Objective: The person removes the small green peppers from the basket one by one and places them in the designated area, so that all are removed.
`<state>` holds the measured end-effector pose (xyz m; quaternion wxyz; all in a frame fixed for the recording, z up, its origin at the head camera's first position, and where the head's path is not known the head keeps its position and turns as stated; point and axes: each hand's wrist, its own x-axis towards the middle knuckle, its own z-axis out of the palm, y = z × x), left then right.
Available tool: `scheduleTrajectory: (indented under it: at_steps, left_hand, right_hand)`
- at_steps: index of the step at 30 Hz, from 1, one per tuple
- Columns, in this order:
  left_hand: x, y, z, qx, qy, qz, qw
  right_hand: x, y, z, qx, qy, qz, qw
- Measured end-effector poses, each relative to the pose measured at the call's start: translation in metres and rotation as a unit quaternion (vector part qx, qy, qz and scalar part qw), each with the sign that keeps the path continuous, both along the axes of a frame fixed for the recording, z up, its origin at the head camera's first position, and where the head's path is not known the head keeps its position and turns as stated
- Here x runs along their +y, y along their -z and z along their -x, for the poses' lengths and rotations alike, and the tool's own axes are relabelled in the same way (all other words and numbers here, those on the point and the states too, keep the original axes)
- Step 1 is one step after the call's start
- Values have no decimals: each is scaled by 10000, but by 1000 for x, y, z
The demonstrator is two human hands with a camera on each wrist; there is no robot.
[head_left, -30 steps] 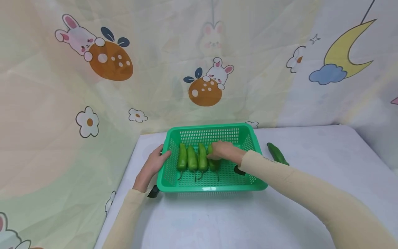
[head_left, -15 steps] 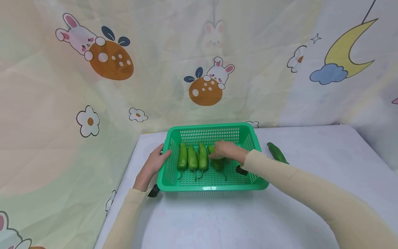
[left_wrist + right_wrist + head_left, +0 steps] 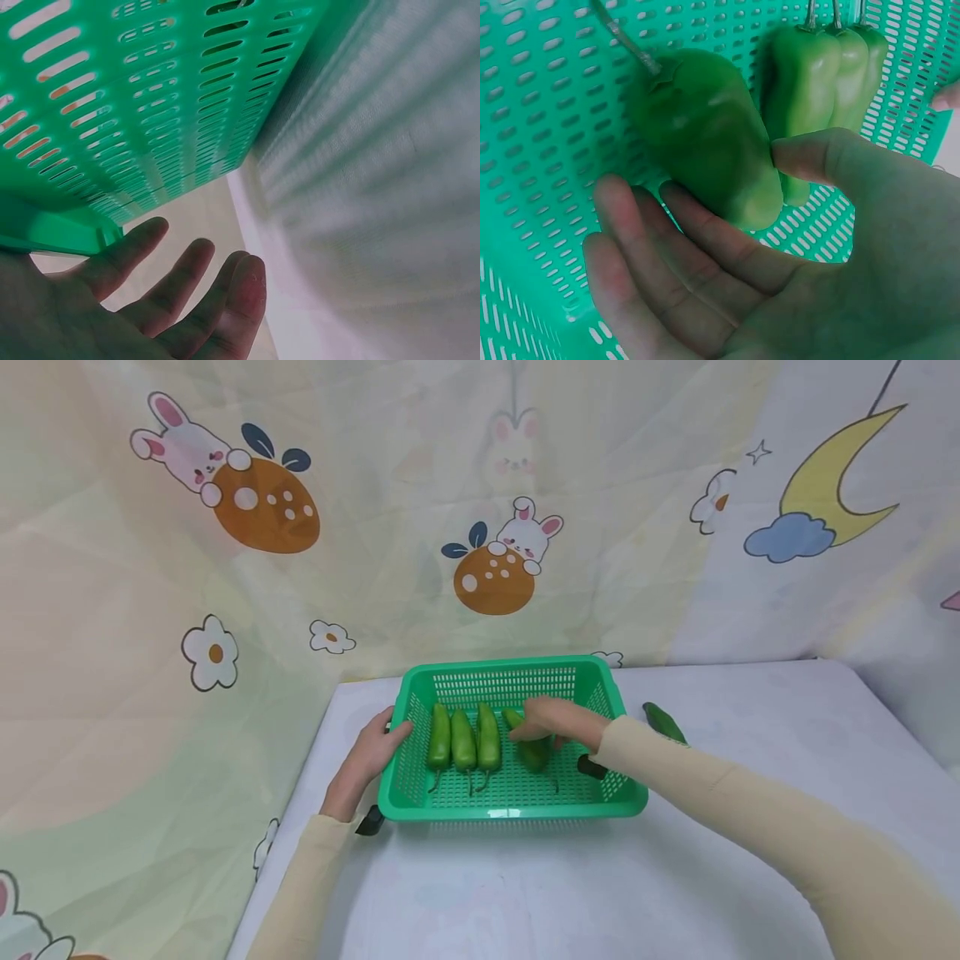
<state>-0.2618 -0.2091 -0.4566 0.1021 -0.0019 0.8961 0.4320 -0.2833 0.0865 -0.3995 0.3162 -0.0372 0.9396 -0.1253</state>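
A green plastic basket with slotted walls stands on the white-covered table. My left hand holds its left rim, thumb over the edge; in the left wrist view the fingers spread below the rim, outside the wall. Inside, my right hand holds a long green pepper between thumb and fingers. That pepper slants, its stem toward the front right. Left of it lie three more green peppers, side by side with stems toward me: a left one, a middle one and a right one.
On the table right of the basket lies a darker green pepper, partly covered by my right sleeve. A cloth backdrop with printed rabbits rises behind and left of the table.
My right hand has shifted right with the pepper it holds, which has turned from nearly upright to slanting. A gap has opened between it and the three others. The left hand stays put.
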Motion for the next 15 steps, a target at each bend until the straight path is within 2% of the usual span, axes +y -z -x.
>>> scheduleTrajectory:
  at_steps: [9,15]
  left_hand:
    - [-1,3,3,368,246,-285,9986]
    - [-1,3,2,382,257,-328,9984]
  right_hand:
    - [4,-3,-3,76,-249,-137,9996]
    - [10,-12,-6,60,-360,57,9993]
